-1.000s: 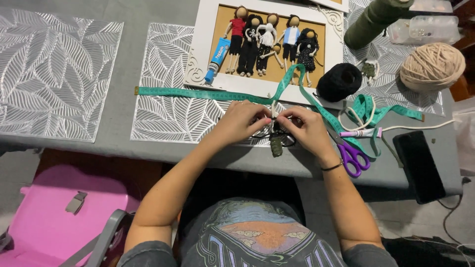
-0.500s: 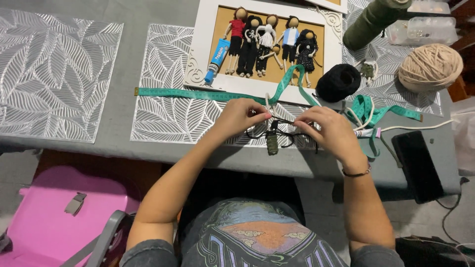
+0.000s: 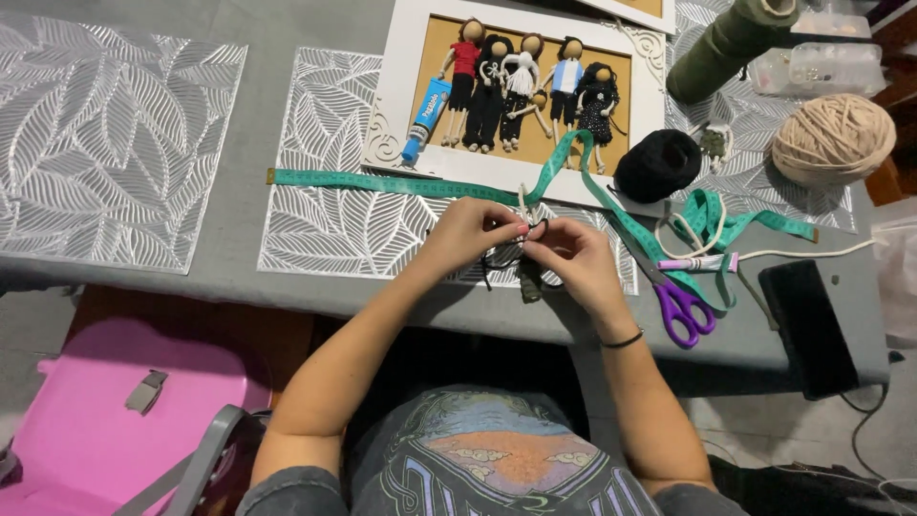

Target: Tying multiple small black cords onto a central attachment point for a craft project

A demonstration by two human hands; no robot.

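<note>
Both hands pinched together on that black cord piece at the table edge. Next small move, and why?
Probably draw the hands slowly apart to snug the wrap. The left hand and right hand meet fingertip to fingertip over the black cord, loose loops show beneath them, and a small dark green piece hangs below. The purple scissors lie untouched beside the right wrist, so cutting seems premature.

A home craft table, by its looks. Yarn balls (image 3: pixel 833 138), a measuring tape (image 3: pixel 401 184), purple-handled scissors (image 3: pixel 676 304) and a framed row of yarn dolls (image 3: pixel 521 81) (glue tube beside them) crowd the grey tabletop (image 3: pixel 248 153).
</note>
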